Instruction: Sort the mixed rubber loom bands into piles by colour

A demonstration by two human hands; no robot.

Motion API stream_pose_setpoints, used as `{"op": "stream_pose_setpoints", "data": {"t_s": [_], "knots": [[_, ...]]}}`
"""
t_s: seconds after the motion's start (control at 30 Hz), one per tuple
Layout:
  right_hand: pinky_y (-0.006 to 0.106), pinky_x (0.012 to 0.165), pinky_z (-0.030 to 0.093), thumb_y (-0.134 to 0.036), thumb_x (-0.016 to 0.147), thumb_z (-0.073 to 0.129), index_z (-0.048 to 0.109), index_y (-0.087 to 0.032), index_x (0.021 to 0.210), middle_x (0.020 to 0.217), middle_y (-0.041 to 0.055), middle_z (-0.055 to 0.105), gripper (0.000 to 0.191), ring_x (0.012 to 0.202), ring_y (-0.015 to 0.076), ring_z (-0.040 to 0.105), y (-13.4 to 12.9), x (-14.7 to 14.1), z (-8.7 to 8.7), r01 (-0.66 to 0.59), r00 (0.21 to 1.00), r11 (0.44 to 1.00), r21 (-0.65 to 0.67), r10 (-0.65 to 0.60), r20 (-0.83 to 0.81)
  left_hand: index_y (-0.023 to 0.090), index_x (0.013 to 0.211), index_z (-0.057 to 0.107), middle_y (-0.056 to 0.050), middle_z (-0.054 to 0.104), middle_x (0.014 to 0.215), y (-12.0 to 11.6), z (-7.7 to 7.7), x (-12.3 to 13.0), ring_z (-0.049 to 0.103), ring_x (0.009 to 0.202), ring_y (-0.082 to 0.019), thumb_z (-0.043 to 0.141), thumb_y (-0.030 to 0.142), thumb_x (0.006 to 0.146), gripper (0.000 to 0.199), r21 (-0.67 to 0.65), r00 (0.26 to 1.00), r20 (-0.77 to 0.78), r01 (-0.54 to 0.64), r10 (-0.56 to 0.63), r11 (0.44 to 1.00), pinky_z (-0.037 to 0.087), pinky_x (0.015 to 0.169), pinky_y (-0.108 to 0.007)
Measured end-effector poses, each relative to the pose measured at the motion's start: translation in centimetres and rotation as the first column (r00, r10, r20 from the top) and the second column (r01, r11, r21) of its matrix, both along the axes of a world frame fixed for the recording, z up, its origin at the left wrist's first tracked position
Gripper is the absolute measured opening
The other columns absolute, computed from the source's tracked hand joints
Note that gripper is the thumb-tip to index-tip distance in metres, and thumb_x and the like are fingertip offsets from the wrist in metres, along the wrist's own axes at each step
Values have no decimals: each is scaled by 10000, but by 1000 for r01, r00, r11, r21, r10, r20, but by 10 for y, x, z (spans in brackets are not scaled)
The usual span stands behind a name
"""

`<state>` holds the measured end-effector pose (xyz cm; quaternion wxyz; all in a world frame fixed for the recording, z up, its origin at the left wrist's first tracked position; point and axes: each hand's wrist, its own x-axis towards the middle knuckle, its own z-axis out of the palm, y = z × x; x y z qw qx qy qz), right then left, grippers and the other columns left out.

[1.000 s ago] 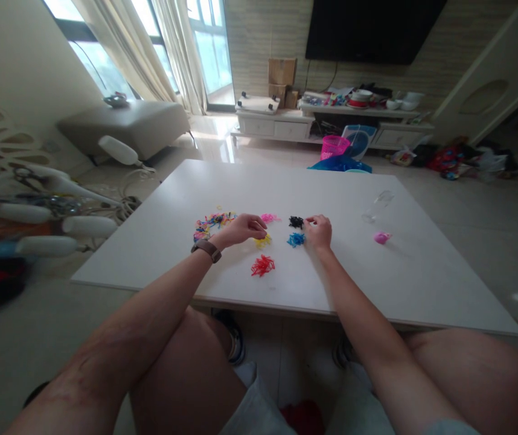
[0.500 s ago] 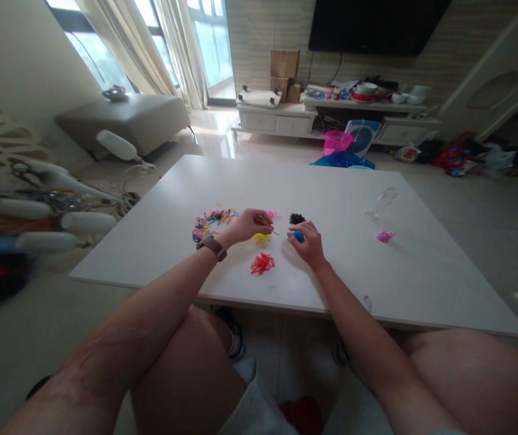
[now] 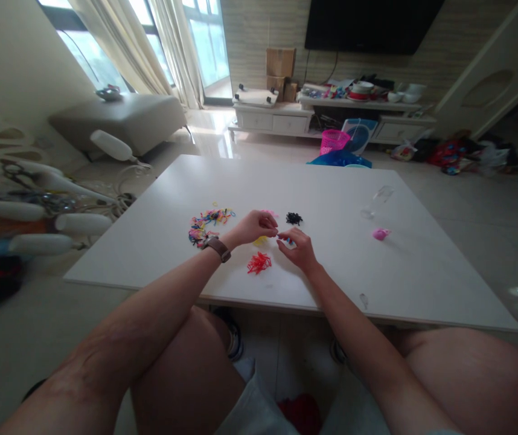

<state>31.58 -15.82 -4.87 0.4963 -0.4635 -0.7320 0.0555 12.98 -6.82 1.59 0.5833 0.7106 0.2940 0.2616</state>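
On the white table, my left hand is pinched closed over the pink and yellow pieces; what its fingertips hold is too small to name. My right hand nearly meets it, thumb and fingers apart, with bits of blue showing behind the fingers. Whether it holds anything is unclear. A black pile lies just beyond my right hand. Nearer me is a red pile. Left of my left hand spreads a mixed pile of small coloured bands, partly behind my wrist.
A pink object and a clear container stand on the table's right side. A small clear item lies near the front edge. Lamp arms with white shades are close to the table's left side.
My right hand has moved left, from over the blue pieces to my left hand's fingertips. The view has shifted slightly.
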Motion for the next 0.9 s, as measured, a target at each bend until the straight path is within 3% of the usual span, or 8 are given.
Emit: {"op": "stream_pose_setpoints", "data": {"t_s": [0.13, 0.27, 0.4, 0.53, 0.9], "knots": [[328, 651, 491, -273, 938, 648, 685, -240, 862, 757, 19, 682, 91, 704, 179, 609, -1, -2, 0, 5, 1000, 999, 44, -4, -18, 106, 808, 718, -90, 758, 729, -1, -1, 2, 725, 698, -176, 852, 184, 688, 196, 3, 1000, 5, 27, -27, 1000, 542, 649, -252], [339, 684, 500, -298, 961, 613, 682, -245, 843, 767, 22, 677, 146, 719, 186, 609, 1, 2, -2, 56, 998, 998, -4, -56, -6, 109, 808, 716, -81, 752, 727, -1, 0, 4, 721, 699, -169, 842, 156, 684, 183, 3, 1000, 6, 6, -6, 1000, 551, 660, -257], [406, 857, 501, -264, 916, 616, 672, -246, 807, 845, 51, 673, 124, 889, 243, 602, 5, 13, -4, 245, 966, 967, -68, -237, 99, 111, 807, 708, -87, 754, 795, -1, 4, 3, 725, 722, -163, 814, 141, 708, 148, 9, 998, 18, -65, 65, 998, 565, 671, -264], [429, 894, 485, -217, 821, 646, 646, -240, 747, 906, 74, 635, 78, 949, 271, 556, 8, 21, -7, 396, 911, 908, -137, -370, 181, 119, 812, 703, -68, 730, 766, 2, 9, -5, 733, 737, -168, 763, 154, 763, 85, 10, 992, 1, -122, 122, 992, 560, 649, -252], [417, 898, 475, -163, 778, 598, 619, -234, 789, 922, 73, 610, 75, 956, 270, 540, 11, 24, -12, 422, 900, 889, -179, -387, 200, 125, 832, 711, -72, 730, 762, 9, 11, -22, 729, 739, -180, 751, 158, 745, 102, 55, 986, -31, -165, 167, 985, 566, 653, -271]]}}
